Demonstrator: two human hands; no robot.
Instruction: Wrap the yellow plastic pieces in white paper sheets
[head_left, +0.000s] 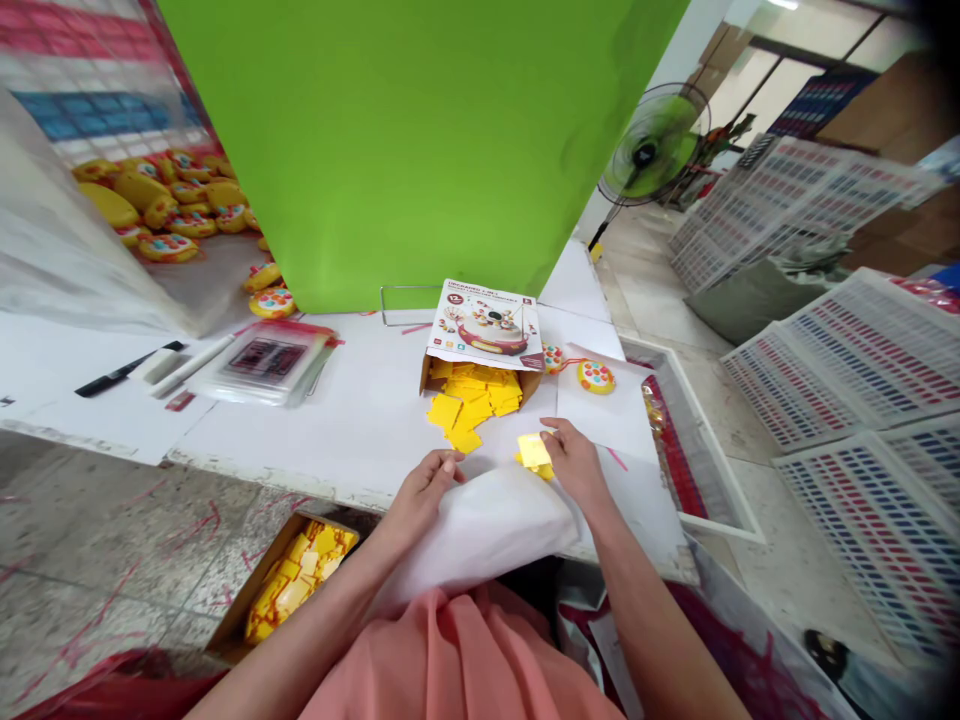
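Observation:
My right hand (576,465) is closed on a small flat yellow card (534,450), with more yellow just under it. Close by, my left hand (420,495) has its fingers pinched together at the upper edge of a white bag (502,515). This bag spreads over the table's front edge and my lap, between both forearms; its inside is hidden. Beyond the hands, a printed carton (486,325) lies with its mouth toward me, and yellow cards (474,400) spill from it onto the white tabletop (360,440).
Left on the table are clear plastic bags (262,362), a black marker (124,370) and yellow toys (271,302). A green panel (427,150) stands behind. On the floor sits a box of yellow packets (300,570). White crates (862,370) and a fan (652,150) are at right.

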